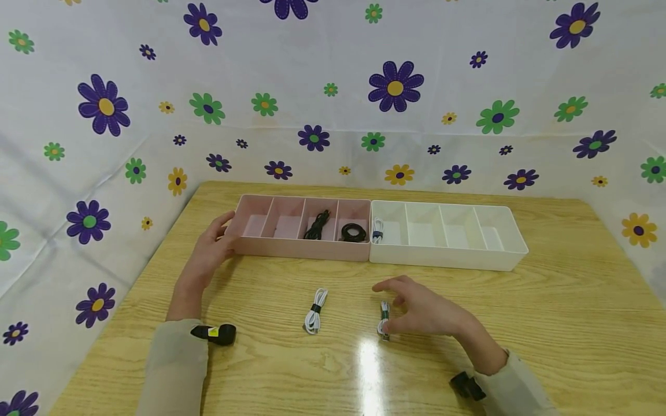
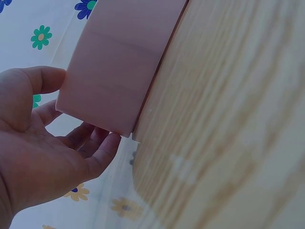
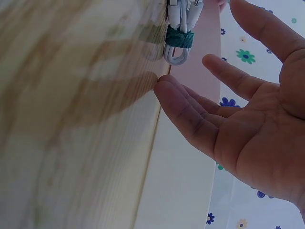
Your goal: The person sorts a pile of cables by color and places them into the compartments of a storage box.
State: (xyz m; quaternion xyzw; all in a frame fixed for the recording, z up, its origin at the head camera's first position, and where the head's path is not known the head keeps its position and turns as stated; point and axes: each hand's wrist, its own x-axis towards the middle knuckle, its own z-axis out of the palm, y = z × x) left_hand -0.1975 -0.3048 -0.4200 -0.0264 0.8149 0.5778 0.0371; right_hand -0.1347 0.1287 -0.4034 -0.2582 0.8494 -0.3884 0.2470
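A white cloth backdrop (image 1: 291, 63) printed with purple, green and yellow flowers hangs behind a pale wood-grain bench (image 1: 260, 358). At the lower left of the frame, a light sleeve (image 1: 174, 375) leads to the left hand (image 1: 205, 254), whose fingers are loosely spread and rest against the left end of a long pink plastic tray (image 1: 307, 249) with four compartments. In the tray's third compartment from the left lies a bundled black cable (image 1: 316, 226). Below it, near the centre of the frame, a folded white cable with a dark tie (image 1: 314, 315) lies on the bench. The fourth pink compartment holds a round black cable coil (image 1: 354, 238).

Just to the right, a white cable with a dark blue tie (image 1: 377, 227) sits in the leftmost compartment of a long white plastic tray (image 1: 447, 257), set end to end with the pink one. Right of centre in the lower half, a folded white cable with a green tie (image 1: 385, 315) lies on the bench, right beside the right hand (image 1: 429, 309); its thumb and fingers stand wide apart, holding nothing.
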